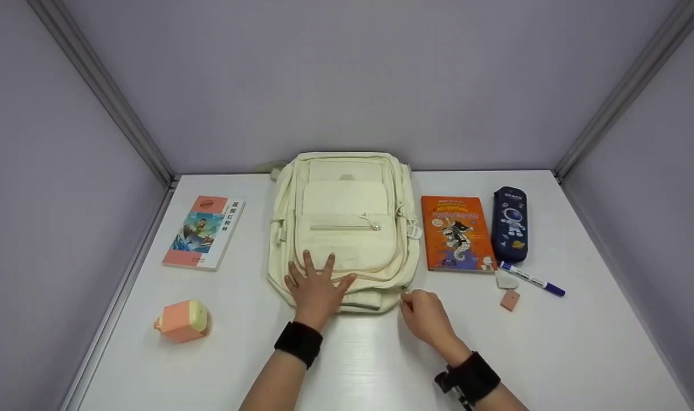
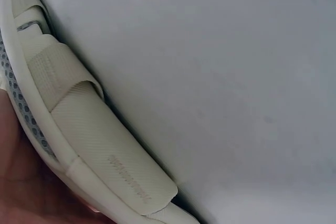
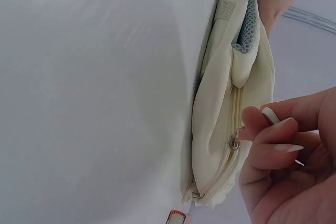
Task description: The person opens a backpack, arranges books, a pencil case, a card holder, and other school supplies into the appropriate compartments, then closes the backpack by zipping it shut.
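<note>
A cream backpack (image 1: pixel 347 197) lies flat on the white table, its front pocket facing up. Spread fingers of my left hand (image 1: pixel 317 291) press on the backpack's lower left front. At the lower right corner, my right hand (image 1: pixel 428 319) pinches a zipper pull (image 3: pixel 270 115) between thumb and curled fingers. The metal zipper slider (image 3: pixel 234 143) sits on the zip track along the bag's side. In the left wrist view, a padded strap end (image 2: pixel 115 156) shows beside part of the left hand.
Left of the bag lie a book with a sea picture (image 1: pixel 201 231) and a pink-and-yellow bottle-shaped object (image 1: pixel 181 321). To its right are an orange book (image 1: pixel 458 234), a navy pencil case (image 1: pixel 510 225), a marker (image 1: pixel 532 278), a white eraser (image 1: pixel 506 280) and a pinkish block (image 1: pixel 510 300).
</note>
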Demonstrator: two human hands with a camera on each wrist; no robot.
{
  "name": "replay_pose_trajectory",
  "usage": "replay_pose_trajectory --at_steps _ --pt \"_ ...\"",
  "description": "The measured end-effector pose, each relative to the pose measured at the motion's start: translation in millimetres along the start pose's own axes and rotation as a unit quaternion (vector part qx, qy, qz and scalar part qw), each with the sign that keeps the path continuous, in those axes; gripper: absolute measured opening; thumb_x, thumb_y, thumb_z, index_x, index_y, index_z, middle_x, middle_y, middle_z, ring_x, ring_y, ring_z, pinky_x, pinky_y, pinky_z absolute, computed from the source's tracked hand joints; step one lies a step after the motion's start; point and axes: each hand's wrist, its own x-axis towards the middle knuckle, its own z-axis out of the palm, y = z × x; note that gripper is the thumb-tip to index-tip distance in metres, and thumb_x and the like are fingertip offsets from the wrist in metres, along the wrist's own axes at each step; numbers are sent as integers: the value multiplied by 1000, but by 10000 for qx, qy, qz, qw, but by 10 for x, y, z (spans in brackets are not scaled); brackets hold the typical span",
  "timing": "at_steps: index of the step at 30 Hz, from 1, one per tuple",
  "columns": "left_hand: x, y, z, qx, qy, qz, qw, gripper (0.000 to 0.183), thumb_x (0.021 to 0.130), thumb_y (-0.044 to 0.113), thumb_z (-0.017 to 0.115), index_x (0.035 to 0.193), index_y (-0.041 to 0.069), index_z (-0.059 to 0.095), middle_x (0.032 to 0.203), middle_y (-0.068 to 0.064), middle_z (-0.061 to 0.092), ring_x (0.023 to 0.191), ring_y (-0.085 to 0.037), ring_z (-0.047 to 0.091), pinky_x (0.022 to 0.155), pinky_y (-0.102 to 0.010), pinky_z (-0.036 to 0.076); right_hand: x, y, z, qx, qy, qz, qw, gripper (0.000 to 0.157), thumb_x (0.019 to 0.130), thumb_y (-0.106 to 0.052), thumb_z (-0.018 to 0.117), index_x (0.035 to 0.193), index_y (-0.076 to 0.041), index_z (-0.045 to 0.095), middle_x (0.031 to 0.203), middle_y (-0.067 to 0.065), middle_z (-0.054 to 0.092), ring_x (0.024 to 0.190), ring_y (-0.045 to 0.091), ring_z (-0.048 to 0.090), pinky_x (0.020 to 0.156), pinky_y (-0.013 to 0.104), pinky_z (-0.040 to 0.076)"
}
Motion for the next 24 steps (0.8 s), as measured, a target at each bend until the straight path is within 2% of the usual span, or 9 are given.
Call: replay_pose_trajectory --at_steps 3,7,12,15,18,19,21,23,24 --pt "8 19 -8 4 28 -29 10000 80 86 80 38 151 32 40 158 -25 15 138 -59 12 105 -70 19 7 -56 27 137 -19 -19 9999 45 87 5 63 55 -16 38 55 -8 32 52 8 33 50 26 30" --pt "30 42 -2 -2 69 -90 9999 79 87 78 39 151 31 41 158 -26 16 138 -59 12 104 -71 20 7 -142 68 392 6 -185 9991 49 86 6 62 57 -19 31 56 -11 25 51 5 28 49 22 25" --pt "48 64 -3 113 34 -163 9998 78 88 78 37 151 32 39 158 -25 16 139 -58 12 104 -70 21 18 -206 93 715 11 -278 9971 48 86 7 61 57 -19 32 55 -12 26 49 3 27 48 22 24" --pt "49 77 -28 92 -62 -179 9998 78 89 78 37 152 31 39 158 -26 16 139 -58 11 104 -71 21 34 -184 88 859 -73 -133 9962 46 87 7 61 57 -18 36 54 -12 30 49 3 31 49 21 26" --pt "34 90 -66 63 -179 -134 9997 78 90 76 38 151 28 41 157 -26 18 138 -59 12 102 -74 19 40 -135 51 986 -187 139 9949 37 89 4 61 59 -12 47 55 -10 39 49 3 35 49 21 28" --pt "19 96 -79 23 -162 -78 9998 76 91 74 41 149 25 44 156 -27 21 137 -59 14 101 -75 18 36 -114 35 1036 -200 290 9940 32 89 3 62 61 -10 55 56 -10 45 50 3 39 49 21 31" --pt "-31 123 -105 -37 48 121 9999 69 93 67 47 144 21 52 152 -27 30 135 -59 21 98 -78 18 21 -76 -2 1132 -208 635 9913 21 90 1 64 70 -4 68 60 -7 56 53 4 47 49 21 36" --pt "-103 172 -127 -192 575 526 9968 55 94 54 59 133 14 62 144 -26 42 132 -55 32 96 -78 21 3 -43 -35 1188 -199 982 9879 12 90 -2 66 81 0 73 65 -4 63 55 7 54 49 23 41" --pt "-143 207 -134 -323 921 796 9920 47 93 45 64 125 11 66 137 -25 49 129 -52 39 97 -75 25 -5 -31 -49 1209 -198 1143 9859 9 90 -3 67 85 0 74 67 -2 65 56 8 57 50 25 44"
